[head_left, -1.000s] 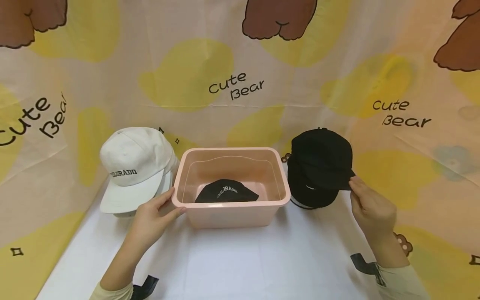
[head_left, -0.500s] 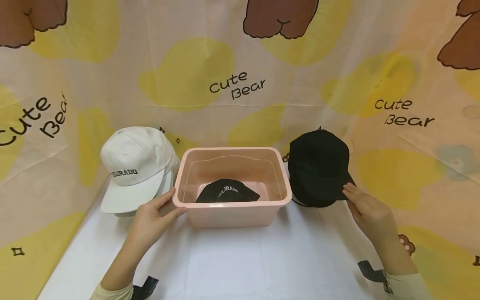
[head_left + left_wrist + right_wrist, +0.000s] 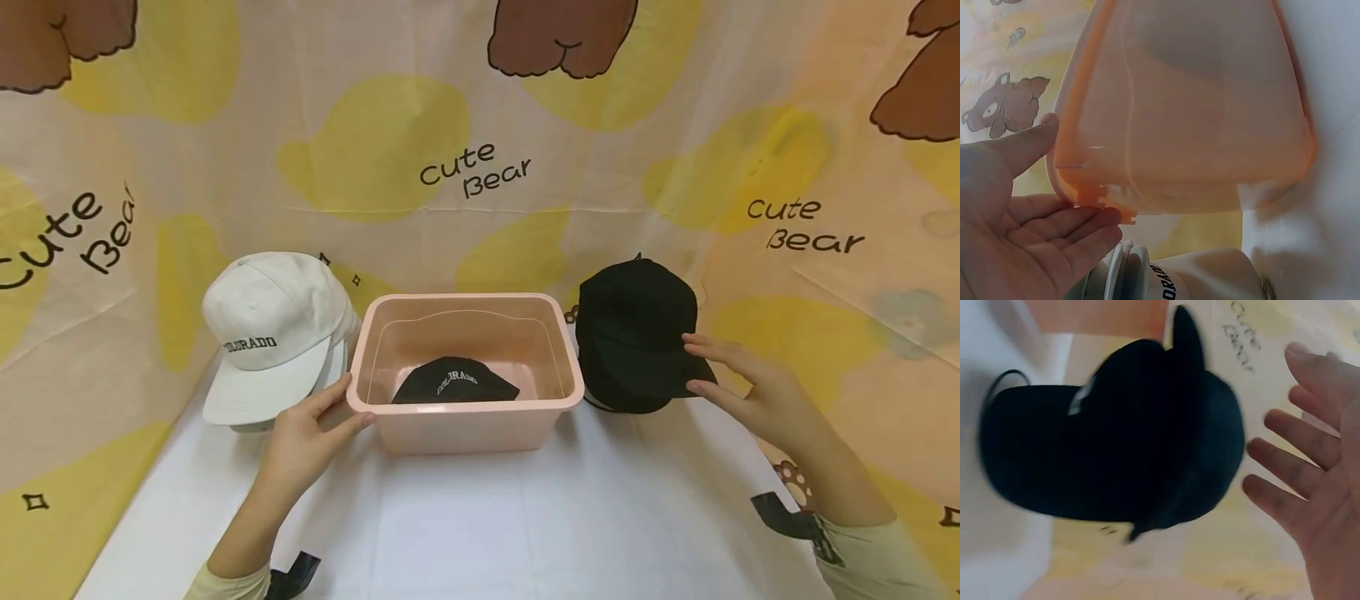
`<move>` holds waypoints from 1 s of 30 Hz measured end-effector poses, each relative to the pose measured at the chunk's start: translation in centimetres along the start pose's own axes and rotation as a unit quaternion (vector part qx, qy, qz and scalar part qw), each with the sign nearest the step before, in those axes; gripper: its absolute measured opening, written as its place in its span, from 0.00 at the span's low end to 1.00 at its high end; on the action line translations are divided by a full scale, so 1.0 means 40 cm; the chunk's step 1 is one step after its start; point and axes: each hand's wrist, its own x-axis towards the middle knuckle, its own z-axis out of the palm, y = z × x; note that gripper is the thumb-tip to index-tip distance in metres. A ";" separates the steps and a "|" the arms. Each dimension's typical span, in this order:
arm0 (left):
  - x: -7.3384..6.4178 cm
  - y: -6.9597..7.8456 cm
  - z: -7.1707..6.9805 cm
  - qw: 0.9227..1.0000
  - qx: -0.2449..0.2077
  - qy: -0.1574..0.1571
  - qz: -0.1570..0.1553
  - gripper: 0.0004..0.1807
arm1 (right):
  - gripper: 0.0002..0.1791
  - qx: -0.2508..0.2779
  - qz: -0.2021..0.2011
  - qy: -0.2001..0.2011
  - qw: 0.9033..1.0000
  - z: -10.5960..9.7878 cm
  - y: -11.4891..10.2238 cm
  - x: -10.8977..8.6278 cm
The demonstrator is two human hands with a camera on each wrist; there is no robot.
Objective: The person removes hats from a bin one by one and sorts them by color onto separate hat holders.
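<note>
A pink plastic bin [image 3: 465,429] stands mid-table with a black cap [image 3: 453,383] lettered COLORADO inside it. My left hand [image 3: 303,442] holds the bin's near-left corner, thumb and fingers [image 3: 1094,219] on either side of the rim. To the right, a black cap [image 3: 637,308] sits stacked on other dark headwear, its brim pointing toward me. My right hand [image 3: 772,400] is beside that brim with fingers spread; in the right wrist view its fingers [image 3: 1291,469] stand apart from the cap and hold nothing.
White caps [image 3: 270,317], the top one lettered COLORADO, are stacked left of the bin, close behind my left hand. A patterned cloth [image 3: 480,117] hangs behind everything. The white tabletop [image 3: 465,525] stretches in front of the bin.
The black cap on the right was lowered onto the stack, its brim coming down. My right hand let go of the brim and spread its fingers. The left hand stayed put.
</note>
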 end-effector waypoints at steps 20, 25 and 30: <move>0.001 -0.017 -0.008 1.000 -0.022 -0.009 -0.007 0.46 | 0.29 0.010 -0.011 -0.230 0.973 0.031 -0.115 0.436; 0.002 -0.015 -0.009 1.000 -0.025 -0.013 -0.006 0.45 | 0.31 0.015 -0.001 -0.292 0.956 0.074 -0.144 0.518; 0.004 -0.015 -0.007 0.999 -0.030 -0.011 0.001 0.44 | 0.33 0.071 0.016 -0.368 0.927 0.132 -0.171 0.571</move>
